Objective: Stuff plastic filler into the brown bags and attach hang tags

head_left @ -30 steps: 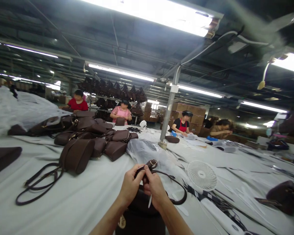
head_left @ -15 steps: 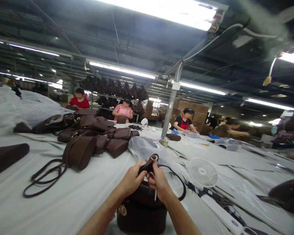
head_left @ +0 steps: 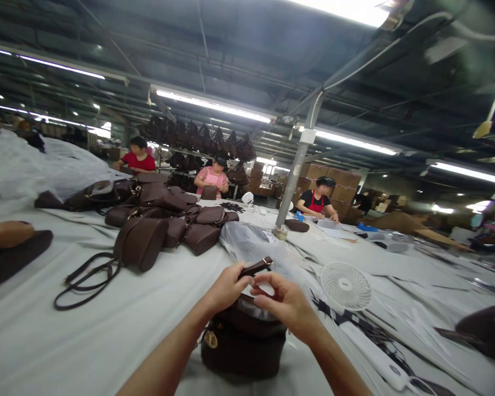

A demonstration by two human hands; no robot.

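A dark brown handbag (head_left: 242, 352) stands upright on the cloth-covered table in front of me, with a round gold tag (head_left: 210, 339) at its left side. Above the bag, my left hand (head_left: 230, 286) pinches a brown strap (head_left: 253, 268) whose metal buckle sticks out to the right. Close to the strap's underside is my right hand (head_left: 286, 305), its fingers bent and thumb and forefinger apart, with nothing plainly held. Its fingertips reach the left thumb; whether they touch the strap I cannot tell.
Several brown bags (head_left: 148, 212) lie heaped at the left. Behind my hands is a clear plastic bag (head_left: 247, 239), near a metal post (head_left: 295, 176). A white fan (head_left: 345, 286) and a white power strip (head_left: 373, 355) are at the right. At far left another person's hand (head_left: 8, 234) rests on a brown piece.
My right hand has let go of the buckle end of the strap and opened. My left hand still holds the strap. Another person's hand has come in at far left; the view has shifted slightly.
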